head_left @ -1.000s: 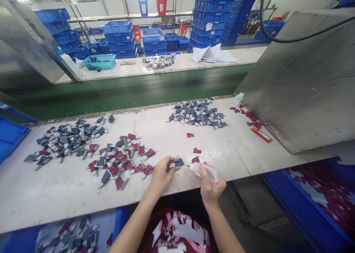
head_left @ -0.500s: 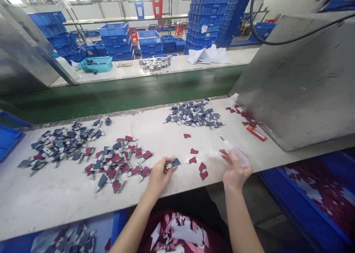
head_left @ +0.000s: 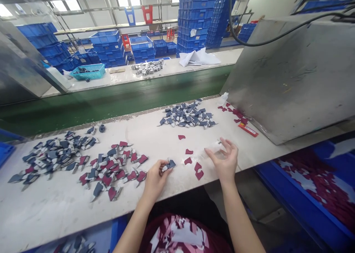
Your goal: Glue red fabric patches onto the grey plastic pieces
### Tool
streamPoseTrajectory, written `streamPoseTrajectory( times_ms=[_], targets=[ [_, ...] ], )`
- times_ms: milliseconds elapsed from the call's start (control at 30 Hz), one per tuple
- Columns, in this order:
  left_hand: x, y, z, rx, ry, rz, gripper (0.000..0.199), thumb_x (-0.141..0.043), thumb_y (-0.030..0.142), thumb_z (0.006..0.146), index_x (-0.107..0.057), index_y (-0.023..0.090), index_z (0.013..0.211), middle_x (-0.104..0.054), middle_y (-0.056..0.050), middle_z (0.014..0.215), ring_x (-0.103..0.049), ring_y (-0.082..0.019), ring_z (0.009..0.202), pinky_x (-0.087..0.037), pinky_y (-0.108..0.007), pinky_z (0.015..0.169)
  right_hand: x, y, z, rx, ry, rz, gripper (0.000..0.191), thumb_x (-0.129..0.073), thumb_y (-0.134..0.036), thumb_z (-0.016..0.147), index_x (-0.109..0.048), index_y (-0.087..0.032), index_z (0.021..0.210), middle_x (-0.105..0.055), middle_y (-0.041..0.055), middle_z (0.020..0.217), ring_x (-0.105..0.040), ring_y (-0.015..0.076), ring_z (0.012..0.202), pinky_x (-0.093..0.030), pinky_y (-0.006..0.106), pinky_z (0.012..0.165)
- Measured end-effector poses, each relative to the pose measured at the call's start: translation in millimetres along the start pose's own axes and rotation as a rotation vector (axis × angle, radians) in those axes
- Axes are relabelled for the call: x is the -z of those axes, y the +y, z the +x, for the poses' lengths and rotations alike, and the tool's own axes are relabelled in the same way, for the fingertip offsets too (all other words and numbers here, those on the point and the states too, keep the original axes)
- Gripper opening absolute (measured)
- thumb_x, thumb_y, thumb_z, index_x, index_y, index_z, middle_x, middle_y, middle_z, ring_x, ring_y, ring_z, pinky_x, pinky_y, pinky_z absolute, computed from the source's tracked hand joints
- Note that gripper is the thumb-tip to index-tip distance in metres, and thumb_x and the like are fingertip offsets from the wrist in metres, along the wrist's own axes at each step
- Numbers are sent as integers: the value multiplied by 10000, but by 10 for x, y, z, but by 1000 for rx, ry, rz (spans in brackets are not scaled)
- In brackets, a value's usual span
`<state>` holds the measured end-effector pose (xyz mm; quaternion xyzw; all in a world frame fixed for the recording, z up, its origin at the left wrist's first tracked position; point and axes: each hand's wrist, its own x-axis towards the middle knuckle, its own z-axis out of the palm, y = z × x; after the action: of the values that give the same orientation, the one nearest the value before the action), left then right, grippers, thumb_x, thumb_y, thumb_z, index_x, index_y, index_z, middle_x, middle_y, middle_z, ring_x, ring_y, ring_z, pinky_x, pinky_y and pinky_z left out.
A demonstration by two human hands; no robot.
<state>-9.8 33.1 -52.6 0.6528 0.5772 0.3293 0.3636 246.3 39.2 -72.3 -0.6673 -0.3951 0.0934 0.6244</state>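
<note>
My left hand pinches a small dark blue-grey and white plastic part just above the bench. Beyond the thumb and fingers of my right hand, which are spread apart, lies a clear squeeze bottle on the bench; its outline is faint. Between the hands lie several loose maroon pieces, flat and curved. Left of my left hand spreads a pile of blue-grey parts with maroon faces. Another heap of blue-grey parts sits further back.
More blue-grey parts cover the bench's left side. A metal box stands at the right, with maroon pieces and a red packet beside it. Blue bins sit below the bench. A green strip runs behind.
My right hand has let go of the squeeze bottle, spreading its fingers and moving slightly left. My left hand still holds the blue-grey part. The whole view has shifted a little.
</note>
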Motion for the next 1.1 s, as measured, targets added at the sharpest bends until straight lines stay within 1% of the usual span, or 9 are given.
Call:
streamPoseTrajectory(
  times_ms=[133,267,367,533,600,700,800,967,1100],
  targets=[
    [2,-4,-6,-4,-1,4,127,-641,291,822,-632,218,924,-741,-13,863,-586,-149,585,-491,-280,626,254,-64,-192,505,85,-194,522,-856,-399,698,-626,-222,1131,-664,91,1050,-634,257,987,-541,399,826],
    [12,16,-8,11,0,-14,151,-650,302,825,-642,213,946,-741,-19,869,-592,-150,594,-497,-286,636,495,-89,-403,768,-507,-328,434,-801,-445,770,-688,-273,1152,-701,63,980,-649,253,934,-553,421,842],
    [28,39,-10,16,9,-93,164,-656,315,833,-649,202,953,-745,-41,912,-661,-172,696,-522,-289,673,579,-85,-506,769,-642,-312,324,-729,-303,864,-694,-292,1187,-725,52,993,-671,221,917,-581,382,811],
    [14,84,-46,62,40,-340,201,-694,334,811,-671,189,948,-758,-79,961,-718,-241,961,-562,-329,816,601,-162,-667,662,-542,-107,274,-632,-105,896,-753,-284,1066,-770,21,908,-733,180,803,-626,298,723],
    [-13,128,-70,124,44,-473,256,-745,355,772,-670,178,941,-766,-92,961,-741,-247,921,-578,-342,819,529,-267,-772,441,-423,9,184,-683,-155,869,-770,-268,985,-781,16,871,-750,188,748,-642,295,696],
    [-54,238,-103,194,49,-650,322,-815,356,708,-659,165,915,-782,-108,954,-766,-248,859,-597,-339,801,307,-504,-926,-92,-296,217,206,-695,-299,873,-742,-205,1051,-776,44,810,-751,206,674,-649,311,627],
    [-62,362,-126,198,61,-749,329,-845,331,681,-661,160,894,-795,-117,945,-770,-256,887,-600,-320,805,47,-756,-986,-321,-316,402,219,-734,-377,832,-735,-189,944,-772,62,823,-744,214,702,-644,352,683],
    [-15,482,-181,160,46,-819,342,-845,349,697,-683,147,921,-796,-125,965,-767,-266,911,-597,-331,845,-170,-955,-927,-277,-278,436,151,-711,-340,834,-679,-209,766,-686,66,1041,-667,209,1025,-557,343,892],
    [-38,488,-219,147,41,-857,324,-785,393,770,-692,138,947,-794,-117,945,-763,-253,909,-588,-350,888,-233,-923,-950,-217,-300,383,191,-652,-307,854,-645,-206,691,-613,46,925,-630,183,944,-543,287,792]
  ],
)
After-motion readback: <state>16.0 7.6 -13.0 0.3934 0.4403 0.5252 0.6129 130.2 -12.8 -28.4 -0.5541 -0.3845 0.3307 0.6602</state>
